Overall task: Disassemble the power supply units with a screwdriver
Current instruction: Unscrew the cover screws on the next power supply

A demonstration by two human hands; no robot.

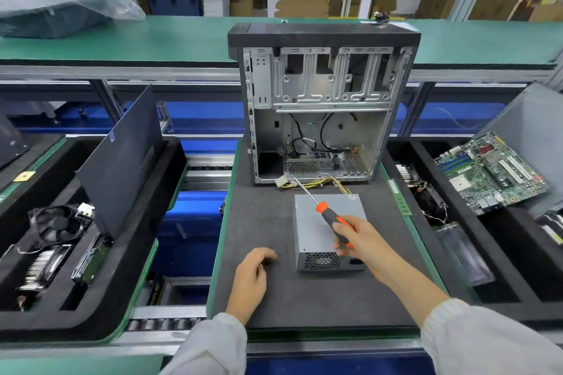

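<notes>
A: Where is the power supply unit (326, 222)?

B: On the dark mat (259, 222), just in front of the open computer case (320, 100), yellow wires trailing from its far end.

A: The hands?

B: The right hand (356, 237) grips the screwdriver (330, 216) by its orange-and-black handle, above the unit. The left hand (251, 277) rests on the mat, fingers loosely curled, holding nothing.

A: The trays?

B: The left tray (128, 298) holds a fan (59, 222), a hard drive (91, 259) and a black side panel (122, 158). The right tray (518, 277) holds a green motherboard (490, 170).
</notes>
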